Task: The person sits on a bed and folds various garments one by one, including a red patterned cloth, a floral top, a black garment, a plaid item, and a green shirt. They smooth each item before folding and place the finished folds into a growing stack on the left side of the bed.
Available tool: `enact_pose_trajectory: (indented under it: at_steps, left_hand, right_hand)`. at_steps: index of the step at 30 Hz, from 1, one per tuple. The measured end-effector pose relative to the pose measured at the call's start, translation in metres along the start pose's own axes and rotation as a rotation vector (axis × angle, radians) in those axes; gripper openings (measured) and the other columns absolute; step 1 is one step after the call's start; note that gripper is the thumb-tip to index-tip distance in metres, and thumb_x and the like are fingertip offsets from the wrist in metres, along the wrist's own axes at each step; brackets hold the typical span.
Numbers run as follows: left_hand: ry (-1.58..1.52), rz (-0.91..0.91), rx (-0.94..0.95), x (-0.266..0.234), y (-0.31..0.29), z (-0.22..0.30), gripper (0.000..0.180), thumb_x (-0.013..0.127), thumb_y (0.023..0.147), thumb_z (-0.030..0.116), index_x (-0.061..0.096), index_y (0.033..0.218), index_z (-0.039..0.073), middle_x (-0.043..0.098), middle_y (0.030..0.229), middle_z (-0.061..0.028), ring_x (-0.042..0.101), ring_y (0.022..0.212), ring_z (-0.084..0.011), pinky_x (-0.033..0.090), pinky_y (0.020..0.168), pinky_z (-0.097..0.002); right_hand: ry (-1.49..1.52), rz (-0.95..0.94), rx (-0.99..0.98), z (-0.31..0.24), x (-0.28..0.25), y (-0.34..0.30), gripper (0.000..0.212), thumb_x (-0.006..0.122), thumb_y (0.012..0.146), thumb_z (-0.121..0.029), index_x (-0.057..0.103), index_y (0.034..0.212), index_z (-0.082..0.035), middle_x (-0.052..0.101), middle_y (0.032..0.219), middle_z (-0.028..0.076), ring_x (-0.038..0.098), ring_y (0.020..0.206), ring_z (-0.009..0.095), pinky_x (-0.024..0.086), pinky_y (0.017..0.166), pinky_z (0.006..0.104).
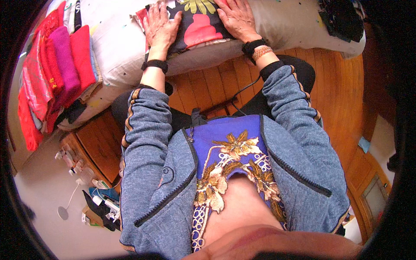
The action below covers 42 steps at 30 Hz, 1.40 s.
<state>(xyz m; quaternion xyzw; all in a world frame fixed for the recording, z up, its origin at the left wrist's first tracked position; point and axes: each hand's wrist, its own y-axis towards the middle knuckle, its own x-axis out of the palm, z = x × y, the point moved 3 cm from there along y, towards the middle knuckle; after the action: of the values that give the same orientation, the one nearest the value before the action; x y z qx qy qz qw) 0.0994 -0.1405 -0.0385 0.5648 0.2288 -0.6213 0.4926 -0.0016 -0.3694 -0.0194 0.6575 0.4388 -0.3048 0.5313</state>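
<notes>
A folded dark cloth (201,28) with a pink and yellow-green plant print lies on the white-covered bed (117,47), near its front edge. My left hand (161,27) rests flat on the cloth's left side, fingers stretched toward the far edge. On its right side my right hand (237,21) presses down, palm lowered and fingers extended. Both hands are open and grip nothing. The far fingertips reach the top edge of the picture, where the cloth's far end is cut off. Each wrist wears a black band.
Left on the bed stand folded garments in a row, among them a purple one (65,60) and a red one (82,56). A dark fabric bundle (342,19) lies at the bed's right end. A black cable (245,92) runs from my right wrist. Below is wooden floor (333,82).
</notes>
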Motion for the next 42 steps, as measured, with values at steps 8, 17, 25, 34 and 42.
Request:
enact_pose_trajectory:
  at_steps: [8, 17, 25, 34, 42]
  left_hand:
    - [0.443, -0.012, -0.056, -0.003, -0.011, -0.038, 0.067, 0.028, 0.099, 0.057, 0.03, 0.152, 0.016, 0.024, 0.16, -0.0067, 0.018, 0.148, -0.03, 0.009, 0.117, -0.0573]
    - [0.02, -0.179, 0.297, 0.003, -0.074, 0.048, 0.084, 0.063, 0.085, 0.04, 0.023, 0.154, 0.013, 0.022, 0.16, -0.0059, 0.022, 0.147, -0.0266, 0.016, 0.12, -0.048]
    - [-0.331, -0.166, 0.255, 0.007, -0.095, 0.035, 0.078, 0.07, 0.081, 0.025, 0.034, 0.147, 0.008, 0.036, 0.15, -0.0123, 0.031, 0.141, -0.0302, 0.022, 0.117, -0.0493]
    - [-0.466, -0.356, 0.067, -0.041, -0.11, -0.001, 0.042, 0.063, 0.087, 0.018, 0.055, 0.127, 0.006, 0.058, 0.121, -0.0233, 0.058, 0.112, -0.0353, 0.045, 0.096, -0.0429]
    - [-0.263, 0.277, 0.044, -0.092, -0.092, 0.015, 0.025, 0.067, 0.09, 0.026, 0.066, 0.108, 0.008, 0.066, 0.112, -0.0131, 0.062, 0.108, -0.0302, 0.048, 0.093, -0.0421]
  right_hand:
    - [0.136, -0.025, 0.273, 0.034, 0.012, -0.009, 0.057, 0.051, 0.095, -0.048, 0.049, 0.14, -0.012, 0.051, 0.14, 0.015, 0.045, 0.13, 0.032, 0.033, 0.109, 0.0435]
    - [0.47, -0.165, 0.67, 0.012, -0.004, -0.004, 0.056, 0.074, 0.078, -0.043, 0.065, 0.115, -0.002, 0.068, 0.109, 0.016, 0.065, 0.101, 0.026, 0.05, 0.088, 0.0377]
    - [0.339, 0.147, -0.035, -0.121, 0.0, 0.054, 0.029, 0.062, 0.085, -0.026, 0.065, 0.11, -0.011, 0.069, 0.09, 0.017, 0.066, 0.077, 0.037, 0.053, 0.072, 0.0446]
    - [0.488, -0.396, -0.078, -0.168, 0.039, 0.033, 0.055, 0.062, 0.086, -0.05, 0.059, 0.121, -0.007, 0.057, 0.113, 0.02, 0.055, 0.108, 0.039, 0.046, 0.093, 0.0474]
    - [0.115, -0.127, -0.44, -0.116, 0.058, 0.03, 0.044, 0.055, 0.095, -0.037, 0.056, 0.131, -0.011, 0.047, 0.141, 0.009, 0.042, 0.132, 0.032, 0.035, 0.109, 0.0459]
